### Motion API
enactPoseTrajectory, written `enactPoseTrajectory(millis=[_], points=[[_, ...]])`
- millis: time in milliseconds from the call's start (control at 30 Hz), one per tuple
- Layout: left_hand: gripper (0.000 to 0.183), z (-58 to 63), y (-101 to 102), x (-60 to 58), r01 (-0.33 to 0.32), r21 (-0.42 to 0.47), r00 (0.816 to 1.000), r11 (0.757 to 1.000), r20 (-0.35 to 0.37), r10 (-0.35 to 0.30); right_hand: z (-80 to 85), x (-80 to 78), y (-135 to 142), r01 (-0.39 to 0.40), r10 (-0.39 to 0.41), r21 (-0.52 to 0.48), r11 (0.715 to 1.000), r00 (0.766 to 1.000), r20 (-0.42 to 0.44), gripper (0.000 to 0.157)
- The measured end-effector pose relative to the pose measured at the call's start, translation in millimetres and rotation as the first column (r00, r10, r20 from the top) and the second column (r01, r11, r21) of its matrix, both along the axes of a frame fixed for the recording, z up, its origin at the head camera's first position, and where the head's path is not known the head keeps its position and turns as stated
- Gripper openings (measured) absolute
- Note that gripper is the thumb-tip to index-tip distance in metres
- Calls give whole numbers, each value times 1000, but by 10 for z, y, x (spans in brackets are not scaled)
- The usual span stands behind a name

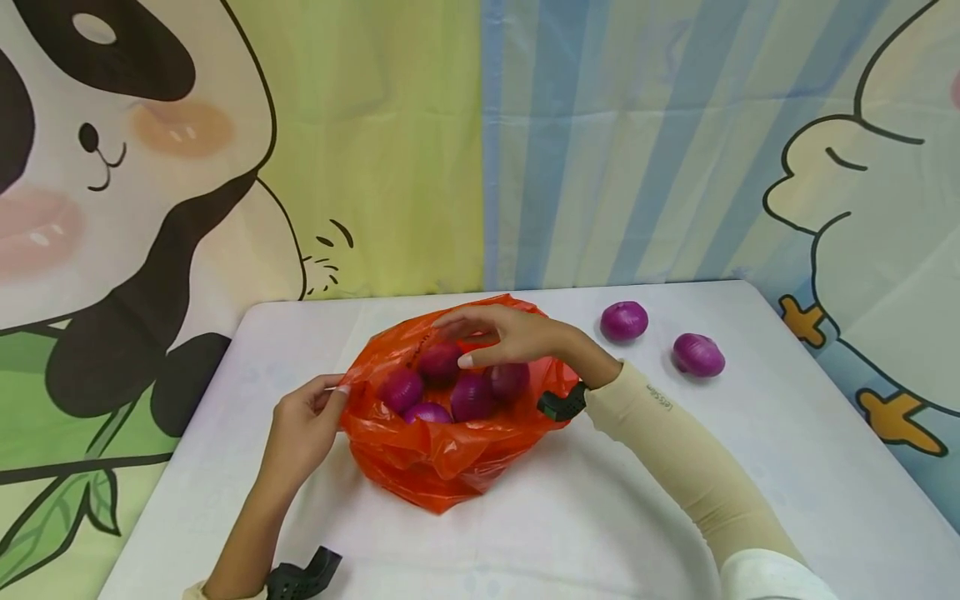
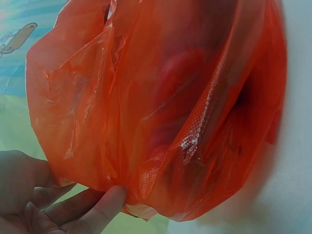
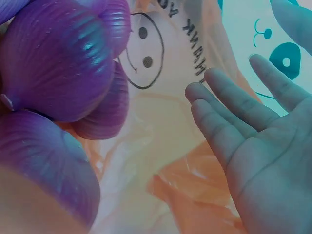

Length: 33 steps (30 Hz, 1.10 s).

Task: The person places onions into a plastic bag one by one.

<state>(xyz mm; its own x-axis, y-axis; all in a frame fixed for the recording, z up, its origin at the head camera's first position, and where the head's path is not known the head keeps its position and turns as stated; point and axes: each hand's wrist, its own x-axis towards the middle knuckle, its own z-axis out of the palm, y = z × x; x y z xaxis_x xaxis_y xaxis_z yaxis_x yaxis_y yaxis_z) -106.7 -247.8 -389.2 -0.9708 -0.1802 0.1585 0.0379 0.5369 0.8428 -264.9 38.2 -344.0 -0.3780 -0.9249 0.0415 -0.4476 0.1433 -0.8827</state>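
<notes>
A red plastic bag (image 1: 442,467) sits on the table with its mouth spread, and several purple onions (image 1: 402,389) lie inside it. At the bag's left edge my left hand (image 1: 303,425) pinches the rim between thumb and fingers; the left wrist view shows the thumb pressed on the red plastic (image 2: 122,146). My right hand (image 1: 517,333) reaches over the bag's mouth, just above the onions, with its fingers extended. In the right wrist view its palm and fingers (image 3: 219,131) hold nothing, and the purple onions (image 3: 58,63) are off to the side.
Two more onions, one farther back (image 1: 624,322) and one nearer (image 1: 698,355), rest on the white table (image 1: 600,517) right of the bag. A cartoon-printed curtain (image 1: 420,150) hangs behind the table. Each wrist carries a black camera mount (image 1: 303,575).
</notes>
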Motion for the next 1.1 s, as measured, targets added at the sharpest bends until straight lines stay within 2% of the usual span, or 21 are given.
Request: enactPoseTrajectory(millis=[267, 533, 700, 1100], points=[[30, -4, 1, -11, 8, -1, 1000, 1000, -5, -8, 141, 14, 127, 27, -29, -59, 998, 999, -32, 52], [30, -2, 1, -9, 8, 7, 1000, 1000, -6, -8, 226, 32, 321, 59, -65, -175, 983, 998, -28, 48], [30, -3, 0, -9, 6, 10, 1000, 1000, -5, -6, 227, 26, 448, 77, -84, -215, 974, 996, -24, 51], [32, -2, 2, -9, 4, 17, 1000, 1000, 5, -4, 163, -24, 746, 217, -229, -225, 950, 973, -30, 52]])
